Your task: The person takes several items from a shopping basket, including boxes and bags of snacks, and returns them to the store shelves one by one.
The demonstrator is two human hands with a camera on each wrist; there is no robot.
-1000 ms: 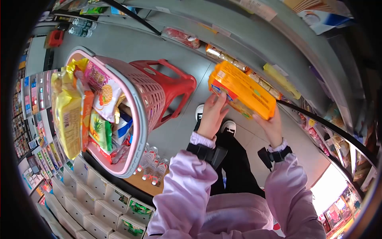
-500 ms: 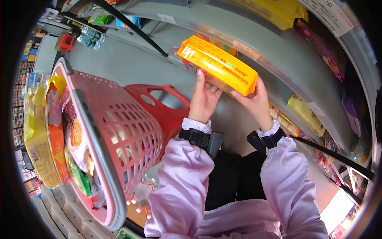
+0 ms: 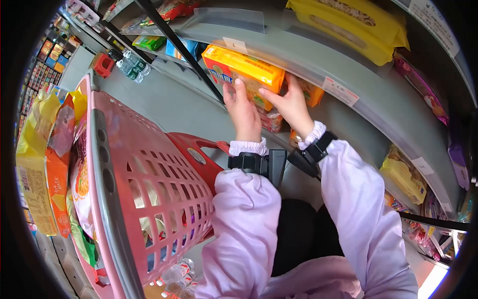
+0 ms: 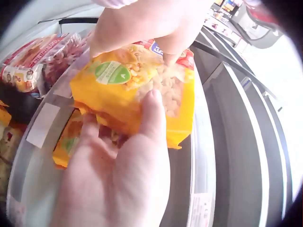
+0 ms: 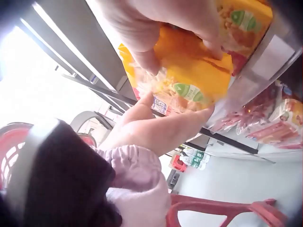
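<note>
Both hands hold an orange food packet [image 3: 246, 65] with a clear window and a green oval label, at the edge of a grey shelf [image 3: 298, 65]. My left hand [image 3: 244, 112] grips its lower left part, the thumb on the windowed face and the fingers underneath in the left wrist view. At the other end my right hand [image 3: 294, 102] pinches the packet, thumb on one face and fingers over the far side. A second packet of the same orange kind [image 4: 68, 142] lies on the shelf close behind it.
To the left, a pink basket [image 3: 159, 194] full of snack packs rests on a red stool [image 3: 199, 154]. Yellow packs [image 3: 353, 30] lie on the upper shelf. Water bottles [image 3: 132, 65] stand on the floor at the back; more bottles [image 3: 174, 276] are near the basket's base.
The orange packet has moved from over the floor to the shelf, both hands still holding it, and has turned to show its printed front. My view has come closer to the shelf and basket.
</note>
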